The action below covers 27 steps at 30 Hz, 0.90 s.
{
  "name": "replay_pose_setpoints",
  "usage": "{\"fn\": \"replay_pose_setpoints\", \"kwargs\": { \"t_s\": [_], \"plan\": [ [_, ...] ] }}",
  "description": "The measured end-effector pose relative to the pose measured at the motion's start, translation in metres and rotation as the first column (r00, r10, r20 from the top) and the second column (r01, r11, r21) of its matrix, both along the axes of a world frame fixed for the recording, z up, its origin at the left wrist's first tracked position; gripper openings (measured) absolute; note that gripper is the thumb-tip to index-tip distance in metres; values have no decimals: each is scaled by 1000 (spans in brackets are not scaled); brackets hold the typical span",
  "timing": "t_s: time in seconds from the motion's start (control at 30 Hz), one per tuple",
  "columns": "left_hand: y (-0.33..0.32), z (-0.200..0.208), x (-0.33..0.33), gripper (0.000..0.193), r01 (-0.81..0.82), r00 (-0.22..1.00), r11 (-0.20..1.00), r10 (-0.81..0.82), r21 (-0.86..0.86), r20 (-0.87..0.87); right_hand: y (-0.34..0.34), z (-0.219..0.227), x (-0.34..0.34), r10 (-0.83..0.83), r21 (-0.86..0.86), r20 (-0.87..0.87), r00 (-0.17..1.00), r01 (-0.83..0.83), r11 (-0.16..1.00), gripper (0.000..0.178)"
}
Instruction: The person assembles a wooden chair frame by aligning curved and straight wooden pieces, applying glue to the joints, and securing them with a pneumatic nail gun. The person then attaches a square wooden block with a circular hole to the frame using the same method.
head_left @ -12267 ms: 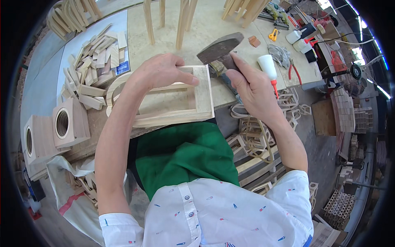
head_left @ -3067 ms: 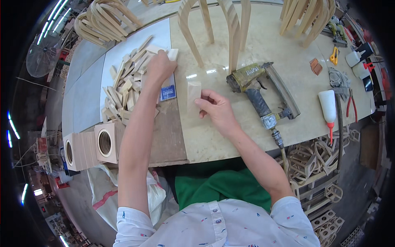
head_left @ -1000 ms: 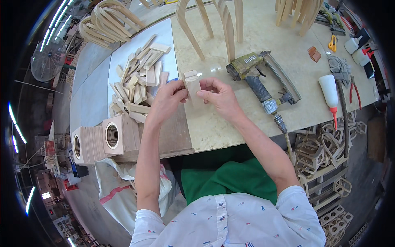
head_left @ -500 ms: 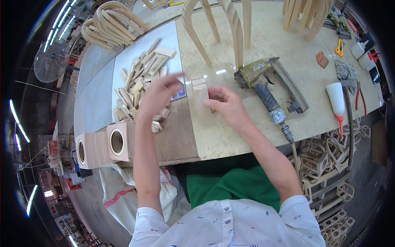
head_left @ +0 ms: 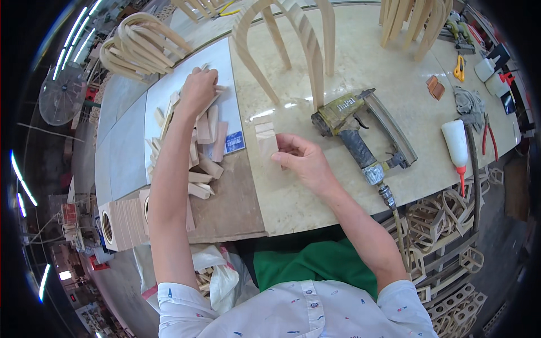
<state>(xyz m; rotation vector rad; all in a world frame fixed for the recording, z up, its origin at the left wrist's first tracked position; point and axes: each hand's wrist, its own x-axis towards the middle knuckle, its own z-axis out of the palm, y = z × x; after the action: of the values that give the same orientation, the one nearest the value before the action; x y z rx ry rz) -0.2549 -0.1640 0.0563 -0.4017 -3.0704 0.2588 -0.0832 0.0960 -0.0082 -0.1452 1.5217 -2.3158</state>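
Note:
Against the pale tabletop my right hand (head_left: pixel 304 160) pinches a small light wooden block (head_left: pixel 265 138) by its right side, thumb and fingers closed on it. My left hand (head_left: pixel 200 87) is at the far end of a loose pile of small wooden pieces (head_left: pixel 205 124), its fingers curled around one piece whose tip barely shows. The left forearm covers part of the pile. A yellow-green nail gun (head_left: pixel 352 121) with a black handle lies to the right of my right hand, hose attached.
Bent wooden frames (head_left: pixel 313 50) stand at the back. A white glue bottle (head_left: pixel 455 141), red-handled pliers (head_left: pixel 489 138) and a grey cloth (head_left: pixel 469 101) lie at right. Stacked square plates with round holes (head_left: pixel 127 219) sit at the near left edge. Wooden frames fill a rack (head_left: pixel 445 225) below right.
My left hand has moved away from beside the block, up and left onto the far end of the pile, and its fingers have closed. The right hand still holds the block.

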Motion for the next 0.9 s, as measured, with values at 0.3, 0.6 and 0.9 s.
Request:
{"fn": "replay_pose_setpoints", "kwargs": {
  "t_s": [0.3,0.6,0.9],
  "plan": [
    [72,19,164,27,-343,929,350,263,872,260,6,8,14,12,-16,-61,998,-13,1000,35],
    [96,3,242,34,-260,965,150,2,954,263,21,22,68,33,99,-131,991,-20,995,36],
    [97,1,271,44,-198,971,108,-113,974,210,22,26,94,22,42,-114,993,-18,999,38]
  ]
}}
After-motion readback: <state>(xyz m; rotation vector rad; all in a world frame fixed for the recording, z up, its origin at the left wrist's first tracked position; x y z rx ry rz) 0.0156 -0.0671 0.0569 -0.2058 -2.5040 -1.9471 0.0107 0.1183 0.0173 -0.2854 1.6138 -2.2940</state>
